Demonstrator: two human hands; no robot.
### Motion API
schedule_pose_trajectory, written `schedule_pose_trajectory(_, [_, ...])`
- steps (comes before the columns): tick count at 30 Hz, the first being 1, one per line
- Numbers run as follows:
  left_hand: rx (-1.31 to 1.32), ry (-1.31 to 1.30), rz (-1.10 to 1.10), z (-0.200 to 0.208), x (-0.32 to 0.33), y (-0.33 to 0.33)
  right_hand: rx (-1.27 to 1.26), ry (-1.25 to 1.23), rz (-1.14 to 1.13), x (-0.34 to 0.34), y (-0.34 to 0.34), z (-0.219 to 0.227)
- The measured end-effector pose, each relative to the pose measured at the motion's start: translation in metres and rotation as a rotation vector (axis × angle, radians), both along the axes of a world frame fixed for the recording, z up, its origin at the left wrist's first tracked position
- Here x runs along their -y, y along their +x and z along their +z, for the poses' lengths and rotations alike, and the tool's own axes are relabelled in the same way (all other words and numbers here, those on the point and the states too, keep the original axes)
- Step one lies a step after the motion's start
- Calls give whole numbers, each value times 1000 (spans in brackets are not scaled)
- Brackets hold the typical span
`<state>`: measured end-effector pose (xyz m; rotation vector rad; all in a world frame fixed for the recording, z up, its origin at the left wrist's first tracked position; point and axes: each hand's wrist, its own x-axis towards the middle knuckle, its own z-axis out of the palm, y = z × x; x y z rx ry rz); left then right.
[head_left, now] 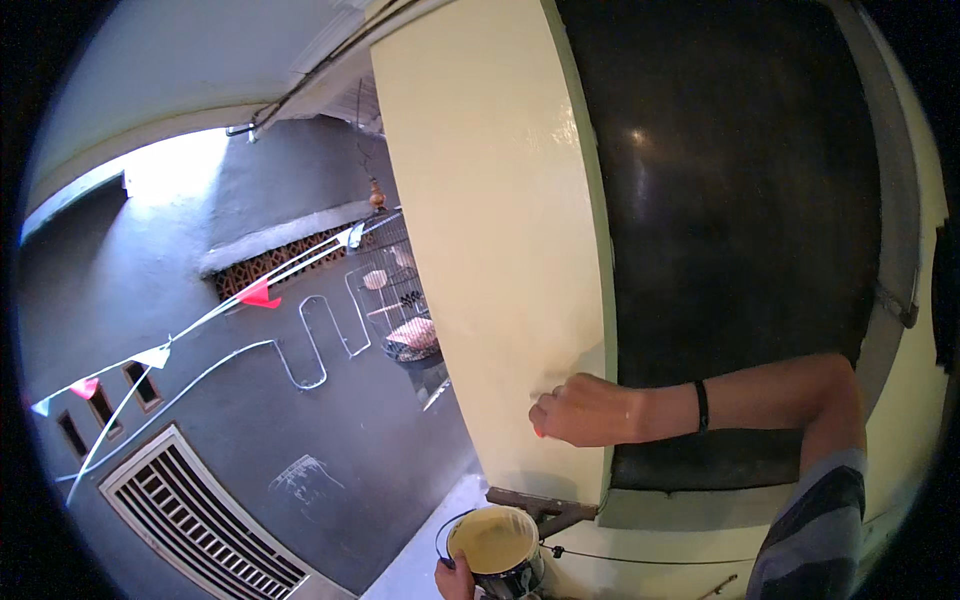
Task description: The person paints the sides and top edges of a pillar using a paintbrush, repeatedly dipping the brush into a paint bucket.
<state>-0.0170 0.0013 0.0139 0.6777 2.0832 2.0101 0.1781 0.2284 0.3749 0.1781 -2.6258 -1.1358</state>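
My right hand (585,412) is closed in front of a cream wall panel (490,200), its forearm reaching in from the right with a black band (702,405) at the wrist. What its fingers hold, if anything, is hidden; a small orange spot shows beside them. Low in the middle, my left hand (455,578) grips a bucket (520,580) at its near left side, by the dark handle. The bucket is dark outside with a pale rim, and cream-yellow paint (490,535) shows inside it. The panel looks wet and glossy near its upper right edge.
Right of the panel is a dark pane (740,200) in a grey frame. A ledge bracket (540,507) juts out above the bucket. To the left hang a birdcage (400,300) and a string of small flags (260,293), before a grey wall (220,400) with a white grille (205,515).
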Motion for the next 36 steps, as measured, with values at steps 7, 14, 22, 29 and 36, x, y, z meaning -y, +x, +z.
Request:
schedule_pose_trajectory(7, [67, -70, -9, -30, -3, -16, -556, -442, -143, -32, 37, 176])
schedule_pose_trajectory(14, [123, -107, 18, -31, -12, -19, -666, 401, -72, -35, 41, 203])
schedule_pose_trajectory(22, [180, -85, 1, -21, -13, -22, -678, -440, -60, -1, 91, -54])
schedule_pose_trajectory(29, [219, -52, -73, -32, 5, -25, -1920, -1934, 147, 26, 159, -207])
schedule_pose_trajectory(36, [299, 2, -73, -32, -10, -26, -2086, -2494, 257, -4, 229, -256])
